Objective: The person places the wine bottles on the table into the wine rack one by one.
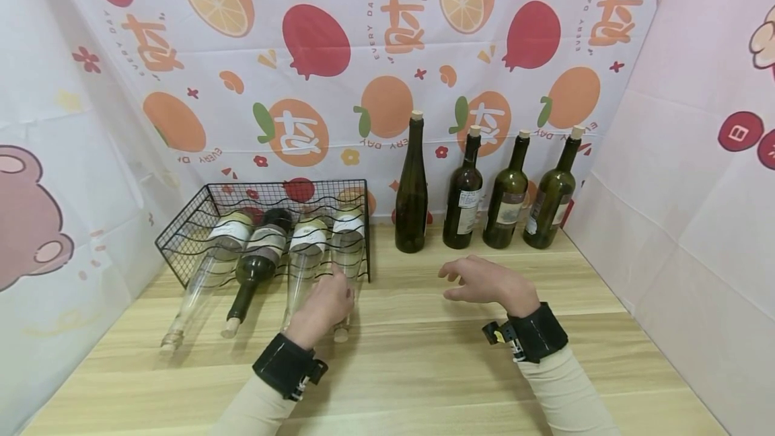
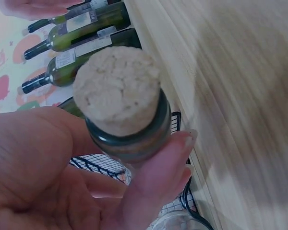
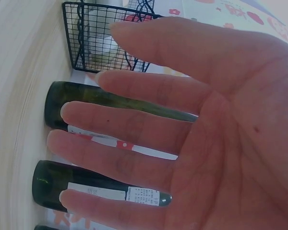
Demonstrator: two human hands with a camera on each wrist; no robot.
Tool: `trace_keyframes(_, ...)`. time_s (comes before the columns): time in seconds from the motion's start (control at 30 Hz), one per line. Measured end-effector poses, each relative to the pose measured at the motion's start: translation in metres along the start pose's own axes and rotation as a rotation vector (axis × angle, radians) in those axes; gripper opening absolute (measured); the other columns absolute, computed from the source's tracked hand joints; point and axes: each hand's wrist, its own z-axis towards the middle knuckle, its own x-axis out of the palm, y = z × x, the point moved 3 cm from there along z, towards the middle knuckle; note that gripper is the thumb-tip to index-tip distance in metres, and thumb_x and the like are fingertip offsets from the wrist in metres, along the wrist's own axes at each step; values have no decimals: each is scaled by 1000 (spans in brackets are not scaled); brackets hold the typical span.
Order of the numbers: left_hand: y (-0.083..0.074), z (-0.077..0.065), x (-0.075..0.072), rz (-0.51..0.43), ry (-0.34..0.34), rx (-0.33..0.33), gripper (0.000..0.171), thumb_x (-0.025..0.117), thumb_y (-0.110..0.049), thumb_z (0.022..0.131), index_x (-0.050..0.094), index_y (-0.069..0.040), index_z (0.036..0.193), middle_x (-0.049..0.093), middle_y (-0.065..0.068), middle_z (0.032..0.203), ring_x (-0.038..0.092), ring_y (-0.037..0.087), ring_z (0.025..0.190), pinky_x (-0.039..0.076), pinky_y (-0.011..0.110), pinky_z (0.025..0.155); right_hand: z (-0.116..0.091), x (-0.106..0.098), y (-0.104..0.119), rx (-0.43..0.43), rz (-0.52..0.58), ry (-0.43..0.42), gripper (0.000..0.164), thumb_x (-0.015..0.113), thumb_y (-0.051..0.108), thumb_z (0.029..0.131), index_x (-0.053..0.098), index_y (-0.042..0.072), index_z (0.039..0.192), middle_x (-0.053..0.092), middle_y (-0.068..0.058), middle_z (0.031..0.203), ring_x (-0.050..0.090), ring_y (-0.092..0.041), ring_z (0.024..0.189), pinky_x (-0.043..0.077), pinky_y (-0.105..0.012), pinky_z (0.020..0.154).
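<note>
Gripping rightmost lying bottle (image 1: 352,258) by neck with left hand (image 1: 323,305), with fingers clamped round it just below cork (image 2: 117,91). Lying in wire rack (image 1: 190,234), poking neck-first out the front, beside three more bottles (image 1: 263,241). Holding right hand (image 1: 484,281) over table (image 1: 412,355) with fingers apart, near four upright corked bottles (image 1: 465,207) standing by printed cloth (image 1: 363,39).

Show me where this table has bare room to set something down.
Bare table lies between the left hand and right hand, and between the right sleeve and side cloth. Crowded: the wire rack with four lying bottles, and the back with four upright bottles.
</note>
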Motion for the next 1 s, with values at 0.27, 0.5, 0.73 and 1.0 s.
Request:
trace_keyframes(0.27,-2,0,-2,17,-38,14,70,59,-8,97,25,25,149,46,4,57,49,18,47,39,28,41,1,0,-2,-7,-3,-2,39,69,24,99,66,8,134,70,-12,130,65,-34,124,56,-43,95)
trace_keyframes(0.5,-1,-1,-3,53,-92,32,72,64,-8,94,29,25,148,54,12,62,53,23,54,45,34,49,1,1,-2,1,1,3,39,69,24,99,66,8,134,70,-13,130,65,-35,124,56,-43,95)
trace_keyframes(0.73,0,-2,0,33,-102,43,79,63,-6,93,19,23,152,53,8,60,53,21,51,42,31,45,0,3,0,6,5,3,38,69,24,99,66,9,134,70,-13,131,65,-34,124,56,-43,95)
trace_keyframes(1.0,0,-3,1,-29,-78,21,83,67,-9,95,17,14,157,51,4,59,52,18,47,41,26,39,2,2,-2,-7,1,3,39,69,23,99,65,7,134,70,-14,131,65,-35,124,57,-43,94)
